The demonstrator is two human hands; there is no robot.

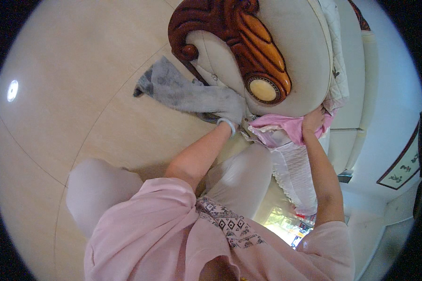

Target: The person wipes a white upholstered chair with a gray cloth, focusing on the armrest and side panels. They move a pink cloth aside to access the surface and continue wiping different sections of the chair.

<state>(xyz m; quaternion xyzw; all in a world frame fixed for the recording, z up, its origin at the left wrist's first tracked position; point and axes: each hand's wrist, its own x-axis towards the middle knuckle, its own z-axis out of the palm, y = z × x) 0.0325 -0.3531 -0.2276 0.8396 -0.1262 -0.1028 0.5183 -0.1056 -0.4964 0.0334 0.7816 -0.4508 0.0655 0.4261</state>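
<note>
My right hand grips a pink garment beside the seat of an armchair or sofa. White lace-trimmed, ruffled fabric hangs below the pink part, under my right forearm. My left hand is mostly covered by a grey cloth, so its fingers are hidden. A pale bracelet circles that wrist. The grey cloth stretches from the wrist towards the floor at the upper left, along the front of the seat.
The carved wooden armrest of the cream upholstered seat stands ahead. A quilted cover lies over the seat. Tiled floor spreads to the left. A framed panel with writing hangs on the wall at right.
</note>
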